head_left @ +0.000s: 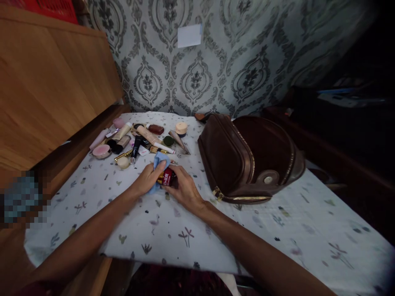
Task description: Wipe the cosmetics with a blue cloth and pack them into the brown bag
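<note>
- Holding a small red container (167,176) between both hands, over the patterned tablecloth (148,242), near the middle of the view.
- Curling the left hand (147,176) closed around a blue cloth (161,158), pressed to the container's left side, thumb uppermost.
- Bending the right hand (187,189) partly closed on the container's opposite side — too covered to tell how firmly.
- Lying, as far as shows, lengthwise from one hand toward the other, both ends partly hidden by fingers and cloth.
- To the right, nearer the right hand than the left: a brown bag (222,152), unzipped and gaping — too dark inside to make out any contents.
- Beyond the left hand, scattered close together: a pink compact (101,151), a black tube (135,149), a reddish-brown bottle (156,129) and other cosmetics.
- Just apart from these, toward the bag: a cream-topped jar (181,127), upright and closed.
- At the upper left: a red basket (61,10), only partly in view, contents not visible.
</note>
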A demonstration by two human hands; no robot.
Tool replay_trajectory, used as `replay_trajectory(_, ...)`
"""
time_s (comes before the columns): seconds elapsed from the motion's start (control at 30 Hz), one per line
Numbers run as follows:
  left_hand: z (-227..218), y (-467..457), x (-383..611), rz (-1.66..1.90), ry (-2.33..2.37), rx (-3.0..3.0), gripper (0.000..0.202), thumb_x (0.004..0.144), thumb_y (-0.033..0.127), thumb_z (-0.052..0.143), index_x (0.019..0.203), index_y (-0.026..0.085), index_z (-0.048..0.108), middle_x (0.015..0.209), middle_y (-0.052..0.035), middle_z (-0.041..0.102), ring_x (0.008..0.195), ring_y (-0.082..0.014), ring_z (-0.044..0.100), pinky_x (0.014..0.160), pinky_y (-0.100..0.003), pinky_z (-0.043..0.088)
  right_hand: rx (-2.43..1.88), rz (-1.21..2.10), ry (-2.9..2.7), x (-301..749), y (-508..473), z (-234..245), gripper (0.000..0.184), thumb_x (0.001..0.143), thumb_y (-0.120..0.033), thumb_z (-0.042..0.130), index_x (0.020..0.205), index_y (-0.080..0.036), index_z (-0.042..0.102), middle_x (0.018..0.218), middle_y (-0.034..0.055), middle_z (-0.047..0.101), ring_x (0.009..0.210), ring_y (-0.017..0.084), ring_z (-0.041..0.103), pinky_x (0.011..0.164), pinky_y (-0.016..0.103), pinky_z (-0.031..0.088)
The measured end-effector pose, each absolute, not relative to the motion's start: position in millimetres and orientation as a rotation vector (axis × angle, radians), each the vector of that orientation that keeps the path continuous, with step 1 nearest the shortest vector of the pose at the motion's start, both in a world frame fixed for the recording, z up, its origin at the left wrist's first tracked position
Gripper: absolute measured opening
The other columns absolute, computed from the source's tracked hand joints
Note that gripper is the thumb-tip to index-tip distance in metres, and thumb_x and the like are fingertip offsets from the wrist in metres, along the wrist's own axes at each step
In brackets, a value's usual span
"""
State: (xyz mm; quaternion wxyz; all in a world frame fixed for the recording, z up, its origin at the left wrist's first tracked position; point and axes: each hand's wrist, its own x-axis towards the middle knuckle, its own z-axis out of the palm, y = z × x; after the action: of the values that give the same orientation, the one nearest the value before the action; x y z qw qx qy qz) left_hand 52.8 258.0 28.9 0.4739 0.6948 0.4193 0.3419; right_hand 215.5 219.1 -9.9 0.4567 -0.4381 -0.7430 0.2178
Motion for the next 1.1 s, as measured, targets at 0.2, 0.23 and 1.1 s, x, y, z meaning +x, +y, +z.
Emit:
replay_trajectory(0.2, 21.3, 259.0, 50.9, 0.82, 1.078, 1.51, 0.076, 0.086, 0.078, 0.041, 0.114, 0.012, 0.067, 0.102, -0.0094, 0.074, 0.102, -0.0262, 0.066, 0.091, -0.036, 0.053, -1.049, 0.495, -1.707, 214.5, 219.0, -12.0, 0.055, 0.078, -0.026, 0.075, 0.128, -0.021, 0.053, 0.122, 0.0101, 0.063, 0.113, 0.025, 0.061, 0.097, 0.039, 0.051)
replay_trajectory(0.23, 18.9, 258.4, 51.3, 0.814, 1.055, 1.492, 0.075, 0.086, 0.077, 0.042, 0.115, 0.013, 0.066, 0.099, -0.0086, 0.074, 0.097, -0.0247, 0.067, 0.087, -0.035, 0.054, -1.067, 0.492, -1.672, 214.4, 219.7, -12.3, 0.055, 0.077, -0.026, 0.076, 0.127, -0.021, 0.054, 0.121, 0.0097, 0.063, 0.111, 0.025, 0.062, 0.096, 0.039, 0.052)
replay_trajectory(1.1, 21.4, 258.6, 44.9, 0.947, 1.063, 2.2, 0.037, 0.093, 0.052, 0.047, 0.077, 0.019, 0.056, 0.073, -0.0005, 0.061, 0.072, -0.0176, 0.057, 0.077, -0.033, 0.05, -0.947, 1.321, -1.136, 222.6, 225.5, -2.6, 0.065, 0.066, -0.042, 0.084, 0.122, -0.022, 0.057, 0.116, 0.0067, 0.064, 0.105, 0.022, 0.062, 0.096, 0.037, 0.049)
